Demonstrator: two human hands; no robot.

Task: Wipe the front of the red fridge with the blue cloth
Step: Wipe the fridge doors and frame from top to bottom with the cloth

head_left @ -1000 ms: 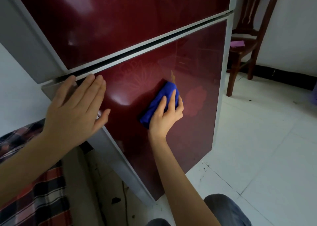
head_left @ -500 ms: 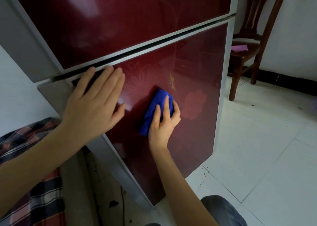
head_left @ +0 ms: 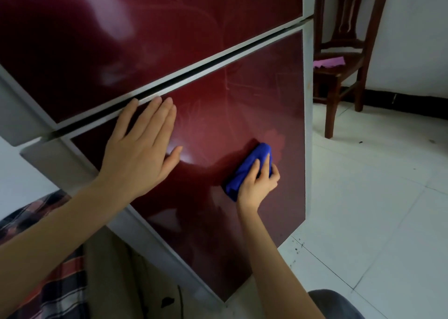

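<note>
The right hand (head_left: pixel 260 183) pressed the bunched blue cloth (head_left: pixel 244 173) against the lower door of the red fridge (head_left: pixel 242 115), mid-panel, while the left hand (head_left: pixel 138 149) lay flat, fingers spread, below the door gap; the wiping seemed underway, with the upper door apparently left.

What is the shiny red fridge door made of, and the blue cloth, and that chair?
The lower fridge door looks like glossy glass or lacquered metal: it mirrors light and the left hand. The blue cloth, bunched under the right hand, looks soft, probably microfibre. The chair looks like dark varnished wood.
</note>
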